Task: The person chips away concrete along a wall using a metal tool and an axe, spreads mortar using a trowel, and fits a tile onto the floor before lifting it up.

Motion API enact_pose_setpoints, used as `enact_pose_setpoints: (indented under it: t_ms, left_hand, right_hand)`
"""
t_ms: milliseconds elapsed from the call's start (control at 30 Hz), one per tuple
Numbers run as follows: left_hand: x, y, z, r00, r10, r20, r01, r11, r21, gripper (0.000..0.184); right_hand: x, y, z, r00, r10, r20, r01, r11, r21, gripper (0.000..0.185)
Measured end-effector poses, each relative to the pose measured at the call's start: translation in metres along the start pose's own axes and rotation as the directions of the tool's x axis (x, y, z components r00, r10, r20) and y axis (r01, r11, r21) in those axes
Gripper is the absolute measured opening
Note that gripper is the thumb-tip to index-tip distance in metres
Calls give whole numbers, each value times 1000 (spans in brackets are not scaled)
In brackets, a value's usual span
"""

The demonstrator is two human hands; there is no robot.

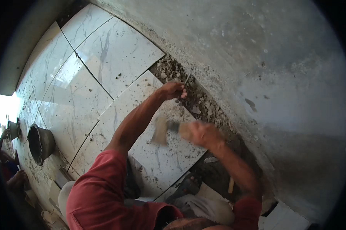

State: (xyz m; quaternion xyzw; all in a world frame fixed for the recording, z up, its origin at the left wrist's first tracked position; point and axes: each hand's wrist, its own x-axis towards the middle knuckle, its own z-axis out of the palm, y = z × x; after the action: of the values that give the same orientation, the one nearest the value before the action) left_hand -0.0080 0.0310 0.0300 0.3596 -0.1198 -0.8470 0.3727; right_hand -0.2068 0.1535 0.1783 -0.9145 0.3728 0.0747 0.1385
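My left hand point(172, 91) is closed round a thin metal chisel point(187, 79), whose end shows above my fingers. It is over the strip of broken mortar point(203, 105) between the floor tiles and the wall. My right hand point(204, 134) grips a hammer point(160, 131) by its handle. Motion smears the hammer, and its head is to the left of my hand, above a marble-patterned tile point(161, 153). Grey crumbs and chips are scattered over this tile. Where the chisel's other end touches cannot be made out.
A rough concrete wall point(280, 76) rises along the right. A black bucket point(41, 143) stands on the tiles at the left, with another bucket point(13, 129) behind it. A person point(13, 172) is at the far left edge. A wooden handle point(230, 185) lies near my right forearm.
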Motion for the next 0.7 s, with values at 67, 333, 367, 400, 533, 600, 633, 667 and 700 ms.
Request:
enact_pose_setpoints:
  t_ms: [67, 333, 367, 400, 533, 600, 633, 667, 700]
  left_hand:
    - [6, 2, -3, 999, 36, -18, -36, 999, -7, 24]
    - [16, 0, -7, 998, 37, 46, -40, 996, 73, 31]
    - [13, -9, -6, 999, 25, 45, -28, 998, 64, 31]
    - [15, -2, -2, 999, 50, -6, -49, 997, 59, 32]
    - [12, 0, 7, 996, 23, -90, -16, 997, 74, 40]
    - [23, -13, -2, 997, 23, -78, -14, 994, 105, 39]
    - [23, -9, 1, 997, 45, -67, -35, 990, 137, 39]
    - [20, -10, 5, 987, 84, -133, -73, 994, 86, 29]
    - [17, -11, 3, 987, 76, -138, -65, 994, 87, 29]
  right_hand:
    - [-6, -27, -1, 958, -247, -143, 255, 966, 41, 50]
    - [2, 26, 9, 987, 160, -5, -158, 982, 104, 47]
    - [-9, 8, 5, 986, 165, 10, -165, 980, 107, 47]
    - [-9, -8, -2, 990, -119, -75, 129, 978, 161, 48]
    - [-2, 31, 36, 887, -424, -184, 456, 869, 193, 53]
    - [5, 57, 22, 986, -102, -130, 116, 988, 101, 51]
    - [10, 64, 12, 968, 221, -118, -224, 974, -17, 50]
    - [12, 61, 8, 968, 212, -132, -217, 976, -22, 50]
    - [2, 46, 9, 986, 68, -151, -64, 997, 32, 51]
